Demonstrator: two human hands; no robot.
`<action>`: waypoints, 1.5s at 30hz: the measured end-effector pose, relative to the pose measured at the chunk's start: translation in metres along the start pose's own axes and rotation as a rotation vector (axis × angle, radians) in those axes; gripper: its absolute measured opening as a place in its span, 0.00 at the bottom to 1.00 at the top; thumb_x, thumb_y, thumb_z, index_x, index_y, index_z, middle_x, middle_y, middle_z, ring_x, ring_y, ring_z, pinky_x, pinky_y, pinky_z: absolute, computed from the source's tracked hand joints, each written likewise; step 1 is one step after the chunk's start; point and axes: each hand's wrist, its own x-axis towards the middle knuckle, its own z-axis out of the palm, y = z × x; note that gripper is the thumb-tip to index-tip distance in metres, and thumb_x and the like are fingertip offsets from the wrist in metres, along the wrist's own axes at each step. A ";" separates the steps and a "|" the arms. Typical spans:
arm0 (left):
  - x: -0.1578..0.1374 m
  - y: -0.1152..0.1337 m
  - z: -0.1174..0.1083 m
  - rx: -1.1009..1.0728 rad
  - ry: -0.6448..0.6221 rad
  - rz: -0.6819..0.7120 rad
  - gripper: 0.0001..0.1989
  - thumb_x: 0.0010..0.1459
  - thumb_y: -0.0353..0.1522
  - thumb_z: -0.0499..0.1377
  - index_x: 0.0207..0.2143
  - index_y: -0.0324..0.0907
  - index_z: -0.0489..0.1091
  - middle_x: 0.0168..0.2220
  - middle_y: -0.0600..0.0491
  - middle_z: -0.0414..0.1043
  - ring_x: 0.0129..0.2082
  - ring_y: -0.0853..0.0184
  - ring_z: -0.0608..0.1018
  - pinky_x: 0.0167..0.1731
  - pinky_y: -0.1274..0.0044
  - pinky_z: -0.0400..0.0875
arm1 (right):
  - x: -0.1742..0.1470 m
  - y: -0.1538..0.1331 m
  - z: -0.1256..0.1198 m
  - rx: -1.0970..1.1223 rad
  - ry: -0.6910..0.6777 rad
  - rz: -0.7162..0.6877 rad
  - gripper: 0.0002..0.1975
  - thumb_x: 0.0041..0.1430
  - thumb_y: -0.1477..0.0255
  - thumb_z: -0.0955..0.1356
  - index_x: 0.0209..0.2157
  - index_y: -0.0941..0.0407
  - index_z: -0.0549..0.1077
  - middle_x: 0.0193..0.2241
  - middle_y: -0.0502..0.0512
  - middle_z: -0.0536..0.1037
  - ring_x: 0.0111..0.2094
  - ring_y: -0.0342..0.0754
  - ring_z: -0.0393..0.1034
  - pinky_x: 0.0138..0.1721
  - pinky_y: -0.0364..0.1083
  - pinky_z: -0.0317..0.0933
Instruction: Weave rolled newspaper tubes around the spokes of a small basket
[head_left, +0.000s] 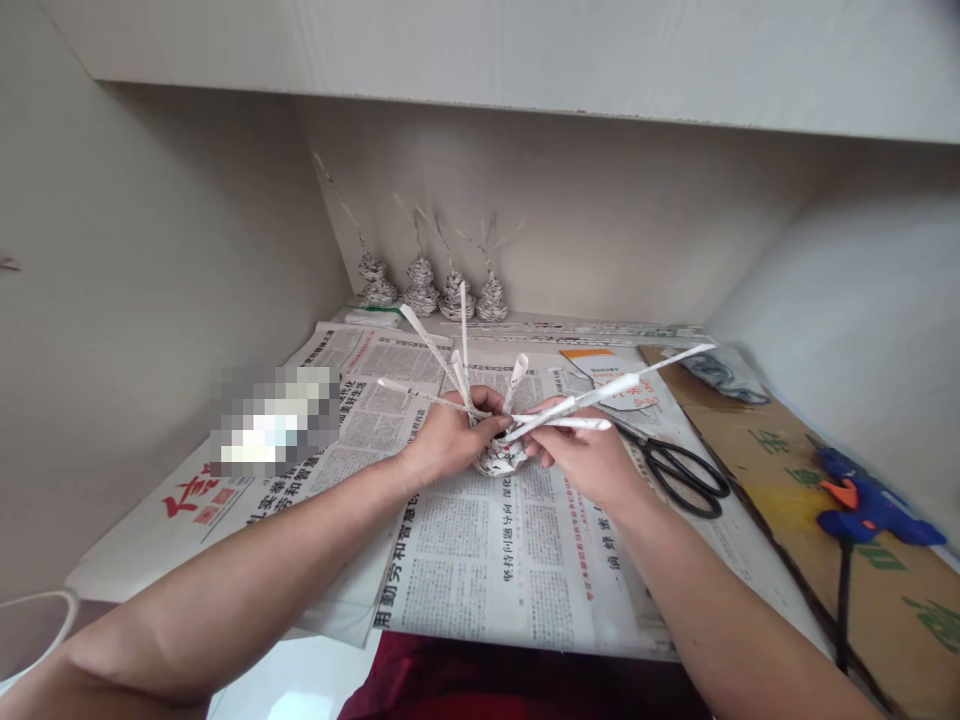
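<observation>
A small woven paper piece (501,463) sits in front of me on the newspaper, with several white rolled-paper strips fanning out from its top. Curled around its left and far side, my left hand (459,432) grips it, the thumb pressing near the rim. On the opposite side, my right hand (574,455) has its fingers closed at the base of the strips, where a long paper strip (619,388) points to the upper right. My fingers partly cover the weave, so its inside is hidden.
Several woven gourd-shaped paper pieces (420,285) stand along the back wall. Printed newspaper (480,570) covers the table. Black-handled scissors (684,475) lie right of my right hand; a blue glue gun (870,505) rests on cardboard (772,490). Long thin paper rolls (585,332) lie behind.
</observation>
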 end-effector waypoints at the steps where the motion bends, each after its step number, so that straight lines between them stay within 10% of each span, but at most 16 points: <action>1: 0.000 0.001 -0.001 0.004 -0.013 -0.001 0.04 0.55 0.32 0.60 0.30 0.39 0.70 0.28 0.54 0.73 0.31 0.68 0.75 0.36 0.75 0.68 | 0.001 0.000 0.000 0.036 -0.001 0.022 0.05 0.53 0.71 0.68 0.30 0.57 0.76 0.22 0.52 0.76 0.23 0.43 0.71 0.22 0.41 0.63; 12: -0.001 0.002 0.000 -0.032 -0.051 0.114 0.02 0.53 0.30 0.63 0.29 0.40 0.73 0.29 0.54 0.76 0.32 0.69 0.76 0.37 0.76 0.70 | 0.006 -0.001 -0.006 0.403 -0.052 0.325 0.07 0.43 0.73 0.74 0.25 0.58 0.72 0.23 0.55 0.80 0.22 0.45 0.75 0.16 0.36 0.63; 34: -0.001 0.004 -0.003 -0.045 -0.126 0.037 0.03 0.52 0.30 0.63 0.30 0.39 0.76 0.29 0.53 0.78 0.31 0.68 0.78 0.37 0.75 0.71 | 0.002 -0.004 -0.009 0.485 -0.186 0.297 0.17 0.38 0.75 0.78 0.32 0.58 0.73 0.27 0.51 0.78 0.26 0.44 0.75 0.28 0.42 0.70; 45: -0.005 0.007 0.001 0.008 -0.089 0.085 0.04 0.54 0.32 0.62 0.32 0.41 0.75 0.31 0.53 0.78 0.33 0.68 0.78 0.39 0.74 0.72 | -0.001 -0.009 -0.009 0.374 -0.190 0.356 0.19 0.43 0.71 0.76 0.38 0.56 0.70 0.24 0.48 0.76 0.20 0.39 0.69 0.16 0.36 0.57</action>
